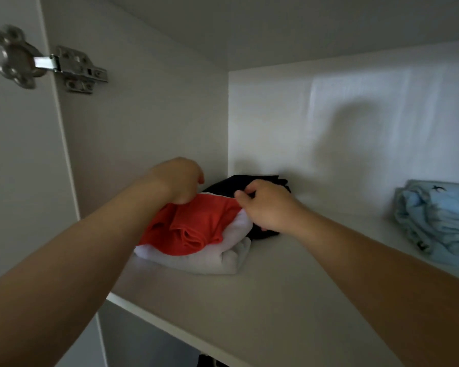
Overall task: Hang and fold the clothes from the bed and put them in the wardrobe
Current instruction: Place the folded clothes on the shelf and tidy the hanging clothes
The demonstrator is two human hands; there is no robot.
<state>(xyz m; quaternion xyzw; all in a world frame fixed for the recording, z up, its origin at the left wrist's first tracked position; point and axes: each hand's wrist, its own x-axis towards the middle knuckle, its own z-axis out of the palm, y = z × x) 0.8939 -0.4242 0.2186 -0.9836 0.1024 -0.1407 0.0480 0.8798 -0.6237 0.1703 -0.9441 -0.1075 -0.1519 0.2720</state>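
A folded orange garment point(194, 223) lies on top of a folded white garment point(217, 258) on the wardrobe shelf point(249, 308), in its back left corner. A black garment point(252, 181) sits behind and to the right of them. My left hand point(179, 181) rests on the far edge of the orange garment, its fingers curled down and hidden behind the cloth. My right hand point(265, 205) is at the right side of the pile, with its fingers curled round the black garment's edge.
A folded light blue patterned pile point(437, 221) lies at the shelf's right end. The wardrobe's side wall point(143, 115) and a metal door hinge point(48, 62) are on the left. Below the shelf something dark point(207, 361) shows.
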